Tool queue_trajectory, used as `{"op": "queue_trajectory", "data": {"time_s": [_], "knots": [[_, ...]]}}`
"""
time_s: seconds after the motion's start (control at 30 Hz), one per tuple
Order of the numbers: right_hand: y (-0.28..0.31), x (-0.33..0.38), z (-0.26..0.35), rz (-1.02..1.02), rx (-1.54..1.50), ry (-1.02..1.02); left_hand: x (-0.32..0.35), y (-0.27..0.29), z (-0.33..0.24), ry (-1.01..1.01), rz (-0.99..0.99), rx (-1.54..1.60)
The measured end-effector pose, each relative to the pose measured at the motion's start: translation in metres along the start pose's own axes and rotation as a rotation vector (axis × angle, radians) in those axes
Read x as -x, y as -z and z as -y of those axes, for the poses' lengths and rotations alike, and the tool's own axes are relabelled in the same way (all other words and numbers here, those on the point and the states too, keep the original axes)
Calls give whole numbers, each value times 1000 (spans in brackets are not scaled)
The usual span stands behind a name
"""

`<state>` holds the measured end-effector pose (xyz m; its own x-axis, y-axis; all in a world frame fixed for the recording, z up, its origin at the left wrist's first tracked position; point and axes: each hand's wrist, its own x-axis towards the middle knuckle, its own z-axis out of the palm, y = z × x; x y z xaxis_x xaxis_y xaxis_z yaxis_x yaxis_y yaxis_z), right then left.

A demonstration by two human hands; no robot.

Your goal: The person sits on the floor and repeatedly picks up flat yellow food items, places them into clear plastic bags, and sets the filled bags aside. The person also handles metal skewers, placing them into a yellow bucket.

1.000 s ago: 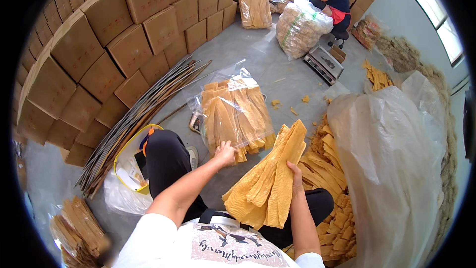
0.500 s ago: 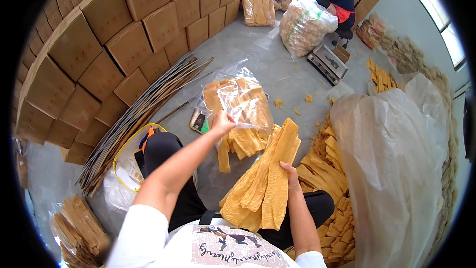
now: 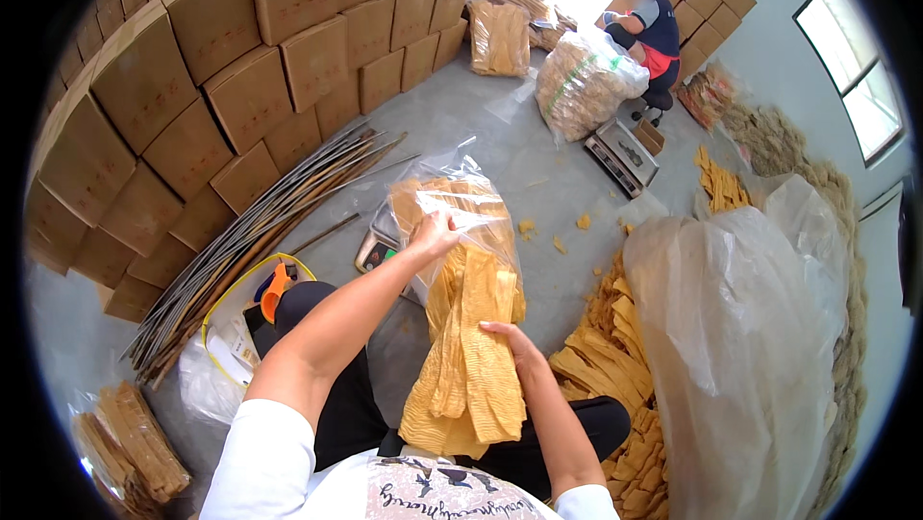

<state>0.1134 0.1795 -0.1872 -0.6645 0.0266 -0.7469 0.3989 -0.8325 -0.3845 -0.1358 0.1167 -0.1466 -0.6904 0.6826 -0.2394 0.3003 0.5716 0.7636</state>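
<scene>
My left hand point(image 3: 437, 234) is closed on the near edge of a clear plastic bag point(image 3: 492, 201), which holds yellow, wrinkled dried sheets resembling bean curd skin. In my right hand point(image 3: 515, 347) is a bundle of the same yellow sheets point(image 3: 461, 366), thumb across its front. Its upper end lies at the bag's mouth, overlapping the sheets there; how far in it reaches I cannot tell. Under the bag's left side a scale point(image 3: 373, 253) with a small display partly shows.
Stacked cartons point(image 3: 250, 97) and long rods point(image 3: 279, 222) flank the left. On the right, loose yellow sheets point(image 3: 611, 357) lie beside a large plastic sheet point(image 3: 731, 328). A yellow-rimmed container point(image 3: 216, 328) stands by my left knee. Beyond another scale point(image 3: 620, 157), a person point(image 3: 659, 25) sits.
My right hand has carried the bundle leftward, against the bag's mouth. My left hand still grips the bag. The view has shifted slightly.
</scene>
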Motion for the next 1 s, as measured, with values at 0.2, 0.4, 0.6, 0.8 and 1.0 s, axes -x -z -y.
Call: {"op": "queue_trajectory", "data": {"time_s": [0.2,0.4,0.6,0.8,1.0], "knots": [[-16,-15,0,-96,265,5,43,-23,-18,-457,19,-599],[-38,-26,48,-30,382,-102,56,-19,-28,-600,97,-716],[-21,-48,47,24,476,-228,51,-20,-25,-598,146,-798],[-26,-52,58,81,440,-75,63,-11,-35,-570,220,-873],[-14,-68,86,120,372,-30,54,-14,-17,-687,88,-774]]}}
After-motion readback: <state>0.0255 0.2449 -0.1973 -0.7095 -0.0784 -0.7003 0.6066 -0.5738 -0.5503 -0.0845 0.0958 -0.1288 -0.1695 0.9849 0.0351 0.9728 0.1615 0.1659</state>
